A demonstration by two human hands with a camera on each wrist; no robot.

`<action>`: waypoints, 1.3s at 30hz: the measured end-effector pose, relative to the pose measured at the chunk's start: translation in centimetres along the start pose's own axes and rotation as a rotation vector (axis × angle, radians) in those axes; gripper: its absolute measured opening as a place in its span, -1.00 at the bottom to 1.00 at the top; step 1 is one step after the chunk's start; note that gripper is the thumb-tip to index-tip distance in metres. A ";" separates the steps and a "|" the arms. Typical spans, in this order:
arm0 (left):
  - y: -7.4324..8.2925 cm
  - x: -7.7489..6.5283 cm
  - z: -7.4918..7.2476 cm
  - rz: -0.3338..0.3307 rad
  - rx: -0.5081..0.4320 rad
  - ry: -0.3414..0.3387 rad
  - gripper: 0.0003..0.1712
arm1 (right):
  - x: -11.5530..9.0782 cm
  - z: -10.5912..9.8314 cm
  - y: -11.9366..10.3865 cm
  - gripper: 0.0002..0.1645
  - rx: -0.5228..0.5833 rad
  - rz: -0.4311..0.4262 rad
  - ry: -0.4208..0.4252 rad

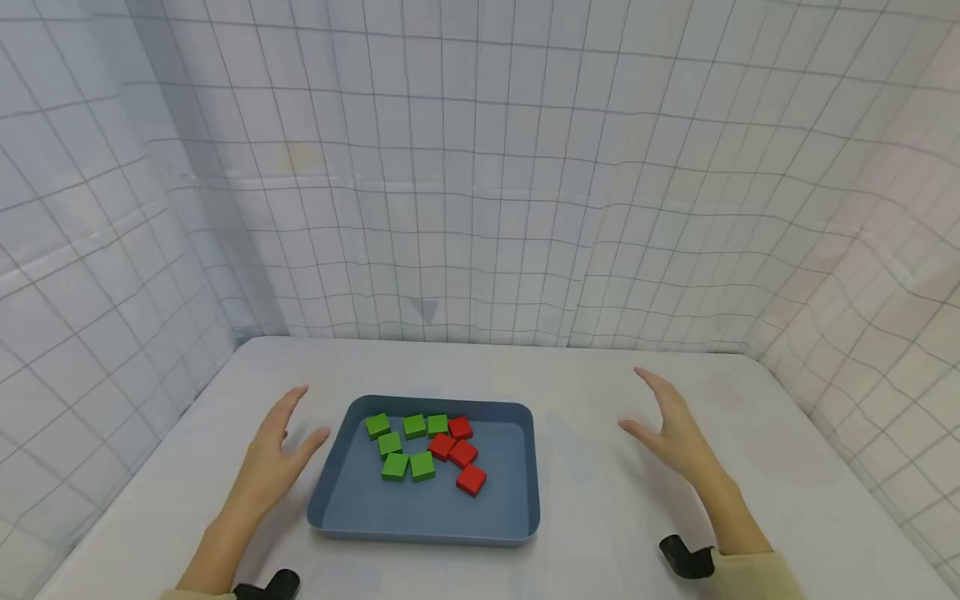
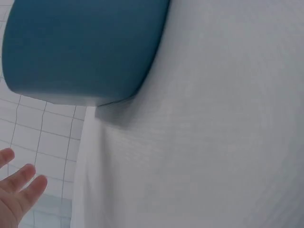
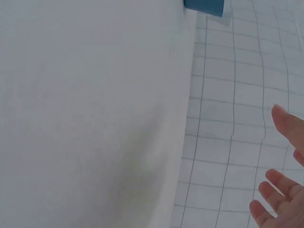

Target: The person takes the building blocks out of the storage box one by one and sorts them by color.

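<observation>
A blue-grey tray lies on the white table, with several green blocks grouped in its left and middle part. Several red blocks sit to the right of the green ones, some touching each other. Just left of the tray, my left hand is held with thumb and fingers spread apart, holding nothing. My right hand hovers farther off on the tray's right side, thumb apart from the fingers, also holding nothing. In the left wrist view the tray's outer wall looms close; the right wrist view catches only its corner.
White cloth covers the table. Grid-patterned white curtains hang behind it and on both sides. Black wrist mounts show at both sleeves.
</observation>
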State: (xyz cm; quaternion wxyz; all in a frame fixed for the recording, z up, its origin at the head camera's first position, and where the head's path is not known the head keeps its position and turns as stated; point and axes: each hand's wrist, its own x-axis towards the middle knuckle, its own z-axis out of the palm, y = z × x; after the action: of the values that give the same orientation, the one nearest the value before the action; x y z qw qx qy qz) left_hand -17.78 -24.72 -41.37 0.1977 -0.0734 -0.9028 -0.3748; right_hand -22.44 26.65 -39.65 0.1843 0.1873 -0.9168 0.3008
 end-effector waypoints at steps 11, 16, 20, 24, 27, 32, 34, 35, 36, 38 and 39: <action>-0.7 -1.0 -0.4 -0.080 -0.302 -0.064 -0.33 | 1.3 3.6 -2.7 -0.09 0.304 -0.109 -0.060; -1.3 -1.2 -0.4 -0.132 -0.443 -0.139 -0.35 | 1.9 4.9 -4.1 -0.14 0.413 -0.118 -0.173; -1.4 -1.3 -0.5 -0.189 -0.469 -0.192 -0.35 | 2.4 6.0 -4.9 -0.18 0.505 -0.142 -0.237; -1.4 -1.4 -0.5 -0.242 -0.481 -0.233 -0.35 | 2.9 6.9 -6.1 -0.20 0.561 -0.187 -0.303; -1.5 -1.5 -0.5 -0.261 -0.487 -0.255 -0.35 | 3.1 7.2 -7.6 -0.22 0.595 -0.208 -0.353; -1.5 -1.6 -0.6 -0.291 -0.461 -0.302 -0.37 | 3.5 8.5 -7.9 -0.23 0.583 -0.219 -0.450; -1.6 -1.5 -0.6 -0.310 -0.450 -0.327 -0.37 | 3.7 9.0 -7.7 -0.24 0.568 -0.222 -0.492; -1.6 -1.5 -0.6 -0.324 -0.447 -0.337 -0.37 | 3.8 9.1 -7.7 -0.25 0.561 -0.229 -0.509; -1.6 -1.5 -0.6 -0.331 -0.447 -0.349 -0.37 | 3.9 9.3 -7.8 -0.26 0.556 -0.233 -0.526; -1.7 -1.5 -0.5 -0.339 -0.450 -0.371 -0.37 | 4.2 9.5 -8.1 -0.29 0.540 -0.246 -0.555; -1.7 -1.5 -0.5 -0.338 -0.457 -0.381 -0.37 | 4.3 9.6 -8.2 -0.31 0.533 -0.245 -0.574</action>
State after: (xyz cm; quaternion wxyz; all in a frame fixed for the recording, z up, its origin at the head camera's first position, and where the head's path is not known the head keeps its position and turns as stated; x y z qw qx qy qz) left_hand -16.75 -26.26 -42.71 -0.0608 -0.0340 -0.8156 -0.5745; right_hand -24.56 13.56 -40.97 -0.0995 0.4125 -0.7919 0.4391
